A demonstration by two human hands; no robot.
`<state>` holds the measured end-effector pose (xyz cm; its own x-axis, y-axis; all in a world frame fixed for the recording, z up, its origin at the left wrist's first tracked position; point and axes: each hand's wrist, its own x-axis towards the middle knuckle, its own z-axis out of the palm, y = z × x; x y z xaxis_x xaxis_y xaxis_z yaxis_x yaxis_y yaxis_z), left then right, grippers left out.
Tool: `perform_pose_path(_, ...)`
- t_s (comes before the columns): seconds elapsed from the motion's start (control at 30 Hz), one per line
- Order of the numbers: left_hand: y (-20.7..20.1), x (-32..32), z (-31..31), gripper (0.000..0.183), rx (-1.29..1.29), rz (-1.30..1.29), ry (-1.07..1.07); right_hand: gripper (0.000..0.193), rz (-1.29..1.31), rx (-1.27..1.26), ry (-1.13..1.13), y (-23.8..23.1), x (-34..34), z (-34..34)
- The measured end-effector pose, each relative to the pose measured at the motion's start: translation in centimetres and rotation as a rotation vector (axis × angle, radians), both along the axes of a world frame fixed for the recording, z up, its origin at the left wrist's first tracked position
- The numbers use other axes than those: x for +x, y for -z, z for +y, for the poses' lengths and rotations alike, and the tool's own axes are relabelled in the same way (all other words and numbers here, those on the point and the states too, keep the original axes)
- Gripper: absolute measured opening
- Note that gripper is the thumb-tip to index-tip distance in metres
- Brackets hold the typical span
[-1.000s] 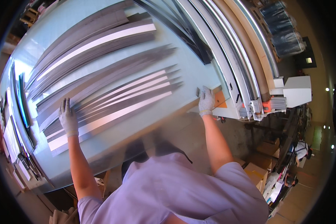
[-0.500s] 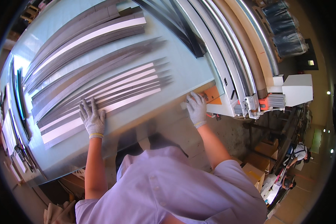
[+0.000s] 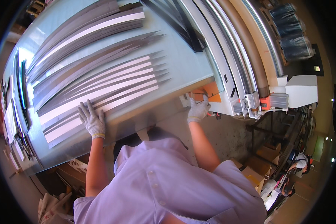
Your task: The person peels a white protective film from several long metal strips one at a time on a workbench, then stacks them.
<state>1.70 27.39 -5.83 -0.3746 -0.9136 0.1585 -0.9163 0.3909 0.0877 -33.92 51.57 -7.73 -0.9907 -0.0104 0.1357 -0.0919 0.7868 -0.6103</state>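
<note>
My left hand [image 3: 92, 120], in a pale knit glove with a yellow cuff line, lies with fingers spread on the near group of long strips [image 3: 130, 89]. These strips are pointed at one end, dark grey with pinkish-white bands, and fanned side by side. My right hand [image 3: 198, 108], gloved the same way, is at the table's near right corner beside an orange panel [image 3: 212, 92]. Its fingers are apart, and I see nothing held in them. Beyond the near group lie a grey-brown bundle of pointed strips [image 3: 112, 56] and a larger dark stack [image 3: 89, 33] with one white band.
The strips rest on a pale, glossy table [image 3: 183, 71]. Along its right side runs a machine with long rollers [image 3: 250, 48] and a white end housing [image 3: 302, 91]. Black bars [image 3: 184, 30] lie at the far right. Cardboard boxes [image 3: 255, 175] and people are farther right.
My right hand has drawn slightly back from the orange panel, and its fingers have spread. The near strips are fanned wider, showing more white bands. My left hand stays on them.
</note>
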Motion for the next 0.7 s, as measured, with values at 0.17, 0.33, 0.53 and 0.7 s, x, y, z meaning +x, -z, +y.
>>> perform_pose_path(0.17,-1.8,-4.5,1.4,0.076,0.014,0.230,0.196,0.072,-0.171,-0.399,0.029,3.8,-1.7,3.1)
perform_pose_path(0.33,-3.4,-14.4,5.6,0.056,0.211,0.245,0.630,0.033,-0.145,-0.566,-0.248,0.8,-1.5,1.5)
perform_pose_path(0.53,-1.3,-21.3,7.2,0.057,0.293,0.169,0.639,0.012,0.030,-0.217,-0.698,-2.2,1.1,-7.9)
perform_pose_path(0.7,-0.2,-21.2,6.7,0.060,0.248,0.156,0.679,0.012,0.099,-0.110,-0.768,-1.3,1.4,-10.3)
